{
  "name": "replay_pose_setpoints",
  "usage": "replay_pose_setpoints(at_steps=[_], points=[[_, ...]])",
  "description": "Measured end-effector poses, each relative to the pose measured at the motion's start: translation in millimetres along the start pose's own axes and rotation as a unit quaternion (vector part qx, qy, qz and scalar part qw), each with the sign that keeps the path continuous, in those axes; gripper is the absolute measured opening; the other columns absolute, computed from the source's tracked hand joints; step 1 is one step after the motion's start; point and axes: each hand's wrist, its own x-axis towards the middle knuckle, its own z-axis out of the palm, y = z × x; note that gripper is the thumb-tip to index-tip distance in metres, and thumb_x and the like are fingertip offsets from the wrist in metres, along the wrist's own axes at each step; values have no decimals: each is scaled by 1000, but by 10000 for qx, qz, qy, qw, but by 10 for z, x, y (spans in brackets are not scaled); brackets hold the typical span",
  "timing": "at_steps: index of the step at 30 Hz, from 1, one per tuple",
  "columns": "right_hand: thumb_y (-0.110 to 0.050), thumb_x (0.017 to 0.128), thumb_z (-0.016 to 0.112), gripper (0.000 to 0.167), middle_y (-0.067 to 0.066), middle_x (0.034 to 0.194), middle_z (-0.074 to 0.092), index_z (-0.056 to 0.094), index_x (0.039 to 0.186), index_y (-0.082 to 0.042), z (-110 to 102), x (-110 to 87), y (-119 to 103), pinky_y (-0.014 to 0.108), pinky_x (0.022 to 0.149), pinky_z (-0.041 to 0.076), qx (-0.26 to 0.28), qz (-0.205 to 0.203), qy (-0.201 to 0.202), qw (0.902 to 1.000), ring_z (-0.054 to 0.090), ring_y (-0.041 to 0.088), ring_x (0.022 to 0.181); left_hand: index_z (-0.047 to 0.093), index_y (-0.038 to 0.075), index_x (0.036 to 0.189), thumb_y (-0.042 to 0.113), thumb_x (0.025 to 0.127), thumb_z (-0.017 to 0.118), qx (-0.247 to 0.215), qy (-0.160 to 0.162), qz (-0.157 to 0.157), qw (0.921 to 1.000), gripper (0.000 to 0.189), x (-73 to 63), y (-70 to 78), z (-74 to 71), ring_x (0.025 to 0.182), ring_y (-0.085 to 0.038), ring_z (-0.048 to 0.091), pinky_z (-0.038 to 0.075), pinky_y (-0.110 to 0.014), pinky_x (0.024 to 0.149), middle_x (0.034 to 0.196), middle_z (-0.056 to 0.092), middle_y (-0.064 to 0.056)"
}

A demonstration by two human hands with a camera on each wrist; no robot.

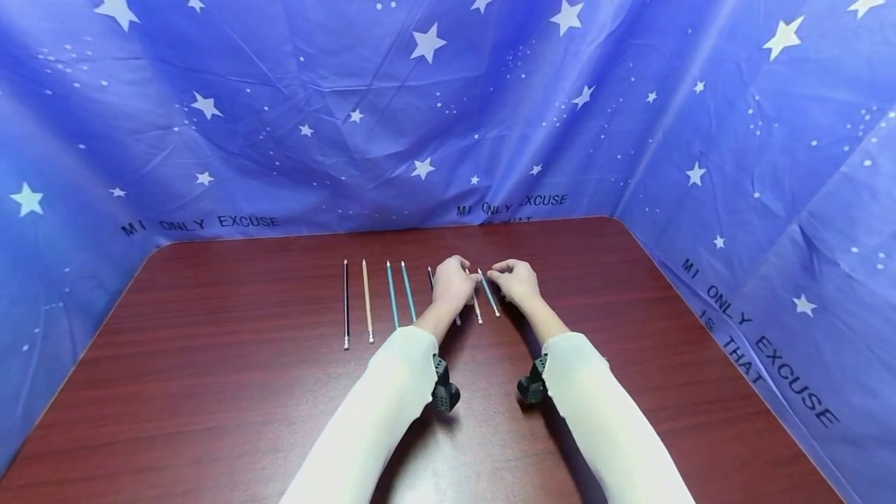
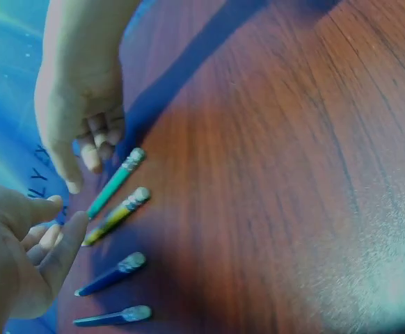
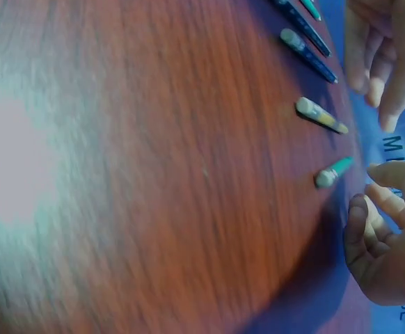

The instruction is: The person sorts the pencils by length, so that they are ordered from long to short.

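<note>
In the head view my left hand [image 1: 453, 285] hovers over the right part of a row of pencils, hiding some of them. Beside the rightmost one, a teal pencil [image 1: 489, 294], is my right hand [image 1: 516, 283]. Both hands have loosely bent fingers and nothing visible in their grasp. The left wrist view shows the left thumb and fingers apart near the tips of the teal pencil [image 2: 110, 188] and a yellow pencil [image 2: 112, 221]. Seen from the right wrist, the right fingertips are just off the teal pencil [image 3: 339, 168]. Two dark pencils [image 2: 108, 277] lie beyond the yellow one.
Further left in the row lie a black pencil [image 1: 346, 306], a natural-yellow pencil [image 1: 367, 302] and two teal pencils [image 1: 392, 294], eraser ends toward me. All rest on a reddish-brown wooden table [image 1: 210, 395]. A blue star-printed curtain [image 1: 315, 99] borders its back and sides.
</note>
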Motion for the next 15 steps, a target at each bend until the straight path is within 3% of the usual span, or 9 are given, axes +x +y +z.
replay_pose_setpoints(at_steps=[4,10,15], points=[[-23,85,66,26,12,73,67,68,102,-3,-118,13,-8,20,42,42,9,-56,73,10000,50,6,45,64,3,110,18,82,71,-198,-206,29,9996,33,-2,37,-108,57,-18,67,53,-23,47,87,71,-9],[-27,87,62,29,18,89,69,67,106,-4,-323,3,-35,18,47,44,-266,-304,230,9989,64,23,57,66,8,108,27,81,72,429,-39,430,9981,34,-28,48,-334,89,-23,66,52,-34,78,104,70,-6],[-29,88,61,31,18,96,69,66,107,-5,-487,-27,-85,23,59,48,-502,-522,300,9969,67,30,75,66,8,109,30,82,71,653,100,575,9962,35,-20,-5,-553,91,-22,66,52,-38,83,98,71,-5]])
